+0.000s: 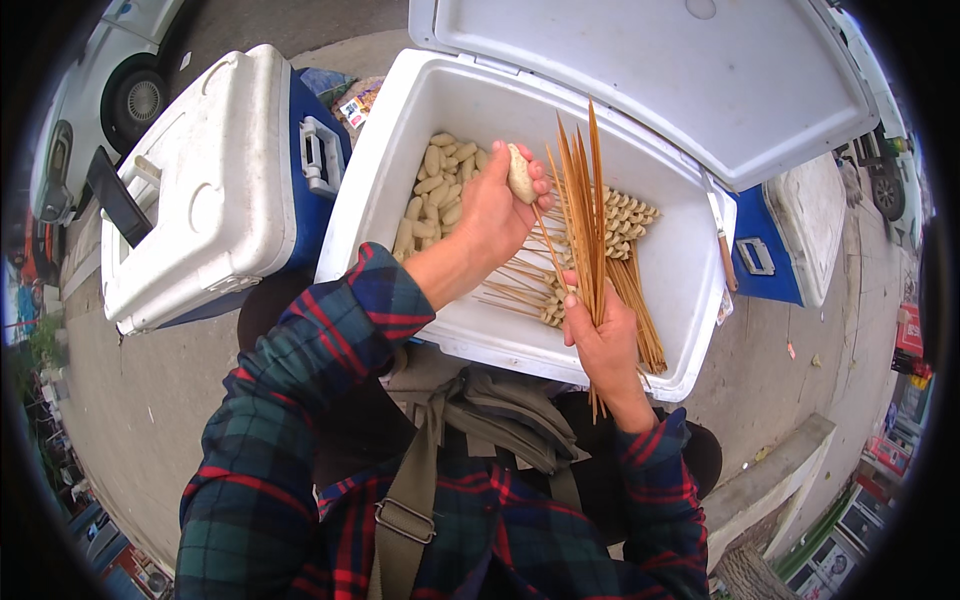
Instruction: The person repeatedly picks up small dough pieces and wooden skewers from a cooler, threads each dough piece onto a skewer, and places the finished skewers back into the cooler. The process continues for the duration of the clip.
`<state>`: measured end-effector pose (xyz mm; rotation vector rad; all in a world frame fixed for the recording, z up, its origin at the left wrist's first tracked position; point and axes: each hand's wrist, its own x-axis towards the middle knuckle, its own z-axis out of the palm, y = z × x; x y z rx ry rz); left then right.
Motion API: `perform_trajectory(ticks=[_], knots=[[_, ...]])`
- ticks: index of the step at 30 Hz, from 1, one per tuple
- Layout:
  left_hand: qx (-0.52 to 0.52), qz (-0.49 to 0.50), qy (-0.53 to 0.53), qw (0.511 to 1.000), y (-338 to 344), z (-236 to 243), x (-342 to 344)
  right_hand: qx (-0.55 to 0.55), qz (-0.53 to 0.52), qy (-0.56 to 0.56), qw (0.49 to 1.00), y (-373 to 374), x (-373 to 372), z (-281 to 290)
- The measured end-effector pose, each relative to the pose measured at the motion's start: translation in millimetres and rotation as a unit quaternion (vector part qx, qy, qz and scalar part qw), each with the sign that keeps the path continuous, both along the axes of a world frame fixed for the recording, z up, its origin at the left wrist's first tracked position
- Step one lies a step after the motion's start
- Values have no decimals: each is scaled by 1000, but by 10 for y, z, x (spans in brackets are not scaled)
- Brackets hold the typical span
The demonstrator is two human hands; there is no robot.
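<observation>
Over a white cooler box (pixel 365 185), my left hand (pixel 485 220) is closed around a pale, plump sausage (pixel 519 175), held upright. A thin wooden skewer (pixel 550 245) meets the sausage's lower end; how deep it goes, I cannot tell. My right hand (pixel 608 345) grips a bundle of wooden skewers (pixel 590 200) and pinches that single skewer between thumb and finger. Loose pale sausages (pixel 438 190) are heaped at the box's left side. Skewered sausages with ridged, scored surfaces (pixel 625 218) lie in the middle and right, partly hidden by my hands and the bundle.
The cooler's lid (pixel 650 70) stands raised at the back. A knife (pixel 722 235) rests along the right rim, and more skewers (pixel 640 310) lie inside. Blue-and-white coolers stand left (pixel 215 170) and right (pixel 795 235). A strapped bag (pixel 500 415) hangs at my lap.
</observation>
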<state>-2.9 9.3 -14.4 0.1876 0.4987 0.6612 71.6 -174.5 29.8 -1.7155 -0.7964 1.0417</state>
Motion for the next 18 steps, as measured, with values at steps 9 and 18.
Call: perform_trajectory(ticks=[9,18], knots=[[15,-22,32,999,-200,110,22,-3,-10,0,1000,35,10,-21],[-1,-82,57,995,-520,-52,44,14,-17,18,1000,163,59,-119]])
